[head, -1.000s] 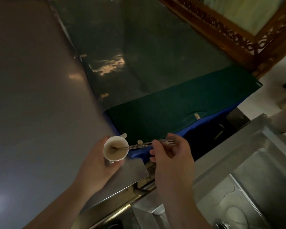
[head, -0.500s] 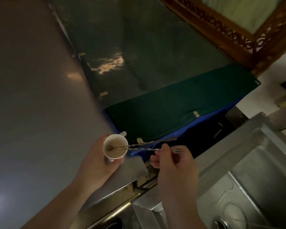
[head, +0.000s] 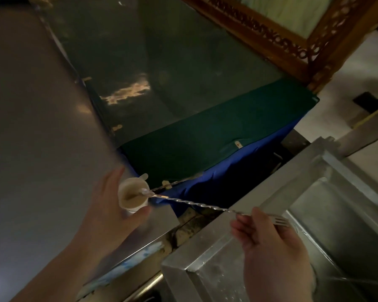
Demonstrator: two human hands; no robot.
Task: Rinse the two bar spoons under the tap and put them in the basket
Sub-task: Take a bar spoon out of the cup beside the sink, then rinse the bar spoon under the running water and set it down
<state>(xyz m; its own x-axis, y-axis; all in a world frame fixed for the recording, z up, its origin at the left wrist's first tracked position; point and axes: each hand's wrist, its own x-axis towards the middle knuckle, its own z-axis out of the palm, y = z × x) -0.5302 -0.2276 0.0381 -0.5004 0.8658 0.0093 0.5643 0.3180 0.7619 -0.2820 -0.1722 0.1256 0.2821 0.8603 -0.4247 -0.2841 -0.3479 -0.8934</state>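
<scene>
My left hand point(head: 109, 212) grips a small white cup point(head: 132, 196) with brownish residue inside, held over the steel counter. My right hand point(head: 268, 243) pinches a long twisted bar spoon point(head: 196, 203) near its forked end point(head: 279, 220). The bowl of that spoon is at the cup's rim. A second bar spoon point(head: 176, 183) still leans in the cup, its stem pointing up and right over the blue cloth. The steel sink point(head: 327, 236) lies under my right hand. No tap or basket is in view.
A steel counter point(head: 42, 149) fills the left. A dark green mat point(head: 216, 136) over blue cloth point(head: 216, 184) sits behind the cup. A carved wooden frame point(head: 292, 40) stands at the upper right. The sink's drain area point(head: 336, 284) is at the lower right.
My right hand has pulled one bar spoon out to the right, toward the sink, so the two stems have separated. The left hand and cup have stayed put.
</scene>
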